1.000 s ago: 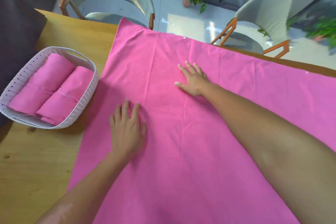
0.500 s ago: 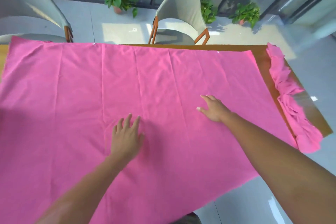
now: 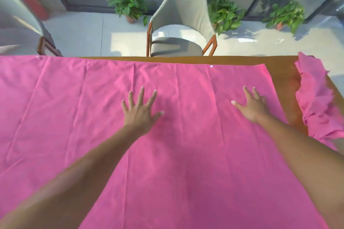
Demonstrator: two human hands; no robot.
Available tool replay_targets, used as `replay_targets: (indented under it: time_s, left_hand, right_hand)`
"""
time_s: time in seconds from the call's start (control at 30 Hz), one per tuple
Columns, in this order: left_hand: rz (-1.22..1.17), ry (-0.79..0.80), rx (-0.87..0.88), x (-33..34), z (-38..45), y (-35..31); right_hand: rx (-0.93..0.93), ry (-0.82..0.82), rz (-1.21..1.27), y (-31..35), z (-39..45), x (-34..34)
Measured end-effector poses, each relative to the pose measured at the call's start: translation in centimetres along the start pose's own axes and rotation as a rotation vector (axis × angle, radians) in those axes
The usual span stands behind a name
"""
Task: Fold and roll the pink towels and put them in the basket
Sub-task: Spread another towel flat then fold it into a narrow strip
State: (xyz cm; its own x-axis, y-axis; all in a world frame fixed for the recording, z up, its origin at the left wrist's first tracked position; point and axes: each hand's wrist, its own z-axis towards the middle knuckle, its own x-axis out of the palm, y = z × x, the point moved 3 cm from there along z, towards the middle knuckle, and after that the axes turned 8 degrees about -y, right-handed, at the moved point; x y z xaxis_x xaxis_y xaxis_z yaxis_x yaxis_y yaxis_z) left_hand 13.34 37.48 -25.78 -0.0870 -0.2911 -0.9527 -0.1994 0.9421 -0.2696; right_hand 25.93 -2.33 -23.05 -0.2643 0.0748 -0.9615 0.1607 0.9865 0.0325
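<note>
Big pink towel point(image 3: 186, 154) is spread flat over most of the table point(image 3: 279, 65), reaching its far edge. Left hand point(image 3: 140, 112) presses on it mid-table, fingers splayed wide, gripping nothing. Right hand point(image 3: 253, 107) lies flat near the towel's right edge, same deal. Crumpled pink towels point(image 3: 316, 102) are heaped along the table's right edge.

A grey chair point(image 3: 181, 24) stands at the wooden table's point(image 3: 275, 61) far edge; potted plants point(image 3: 128, 3) line sunlit glass walls.
</note>
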Motion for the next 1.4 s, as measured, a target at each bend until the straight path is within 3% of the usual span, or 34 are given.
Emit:
replay_targets:
  time_s: [0.2,0.83,0.97,1.07,1.17,1.4]
  left_hand:
    - [0.138,-0.012,-0.060,3.3,6.8,-2.4]
    - [0.130,-0.127,-0.113,4.1,11.9,-6.6]
    - [0.129,-0.134,0.045,3.9,13.6,-13.1]
    - [0.058,-0.100,0.158,4.3,14.6,-18.9]
    - [0.045,-0.046,0.384,5.2,14.9,-25.7]
    - [0.071,0.101,0.884,8.9,13.2,-42.7]
  right_hand:
    - [-0.058,-0.012,-0.030,-2.0,9.1,1.7]
    - [-0.208,0.005,-0.010,-1.9,17.8,1.6]
    - [-0.231,0.024,0.010,-2.0,18.4,1.2]
    - [-0.227,-0.047,0.171,-3.0,17.8,0.6]
    - [-0.151,-0.244,0.334,-7.9,15.4,0.4]
    - [-0.046,-0.360,0.252,-19.8,4.7,1.4]
